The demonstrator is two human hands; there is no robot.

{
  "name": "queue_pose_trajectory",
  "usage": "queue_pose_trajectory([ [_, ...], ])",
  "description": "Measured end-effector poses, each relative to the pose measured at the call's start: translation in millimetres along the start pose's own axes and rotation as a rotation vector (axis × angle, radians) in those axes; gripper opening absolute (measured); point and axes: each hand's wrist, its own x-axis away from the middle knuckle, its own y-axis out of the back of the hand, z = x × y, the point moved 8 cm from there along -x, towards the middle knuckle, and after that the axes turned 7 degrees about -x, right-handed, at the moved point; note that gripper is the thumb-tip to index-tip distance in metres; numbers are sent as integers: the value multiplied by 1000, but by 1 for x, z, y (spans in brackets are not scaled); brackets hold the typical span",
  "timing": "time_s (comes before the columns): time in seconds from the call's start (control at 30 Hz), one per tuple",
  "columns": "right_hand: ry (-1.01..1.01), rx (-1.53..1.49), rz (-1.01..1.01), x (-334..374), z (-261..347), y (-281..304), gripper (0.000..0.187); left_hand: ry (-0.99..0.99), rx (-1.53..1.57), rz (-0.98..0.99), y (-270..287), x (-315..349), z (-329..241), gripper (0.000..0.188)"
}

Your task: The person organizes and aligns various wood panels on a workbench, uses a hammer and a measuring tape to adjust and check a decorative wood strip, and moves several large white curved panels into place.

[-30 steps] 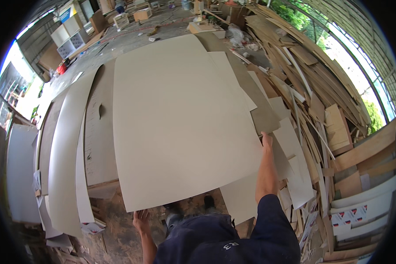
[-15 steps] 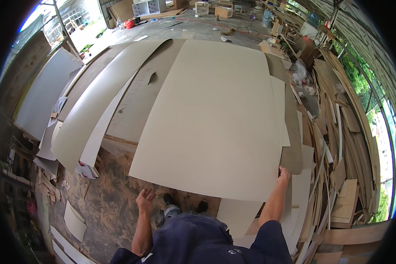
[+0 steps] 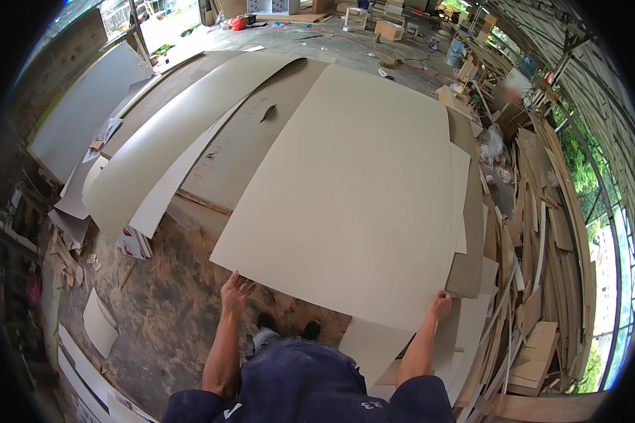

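Observation:
A large cream-coloured sheet [image 3: 346, 190] lies over the stack in front of me, its near edge sagging a little toward me. Close to its near left corner, my left hand [image 3: 236, 293] reaches the near edge with fingers spread, and the fingertips appear to touch it. My right hand [image 3: 439, 304] is closed on the sheet's right edge by the near right corner. Beneath the right side, a smaller white sheet [image 3: 460, 166] and a brown board [image 3: 463, 275] stick out. To the left, another pale sheet [image 3: 169, 113] arches with a curled edge over a grey-brown board [image 3: 243, 151].
Stacked wood strips and offcuts [image 3: 547, 204] run along the right side. A pale panel [image 3: 88, 109] leans at the left. Curved white scrap [image 3: 100, 323] and long white strips [image 3: 85, 377] lie on the dusty floor [image 3: 169, 303]. A red bag [image 3: 238, 23] sits far off.
My left hand has moved up to the near edge of the cream sheet. My right hand has shifted nearer along the right edge, toward the corner. The view has turned slightly.

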Motion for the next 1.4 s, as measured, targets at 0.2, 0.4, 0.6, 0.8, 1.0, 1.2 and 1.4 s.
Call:
queue_pose_trajectory([
  [0.2,156,-40,33,-9,17,4,30,-166,-42,-229,16,-30,10,16],
  [0.4,216,2,-77,-13,6,14,29,-294,-118,-231,10,-24,1,10],
  [0.6,193,66,74,-30,-9,29,32,-349,-150,-200,-5,5,-3,9],
  [0.8,272,-121,327,-8,-11,67,31,-299,-97,-246,38,37,14,9],
  [1.0,230,-331,484,39,-34,116,32,-377,-75,-321,73,86,6,10],
  [1.2,119,-550,741,82,-73,155,31,-412,-80,-370,91,148,-4,11],
  [1.4,72,-795,895,153,-67,224,28,-464,-15,-395,134,205,-12,13],
])
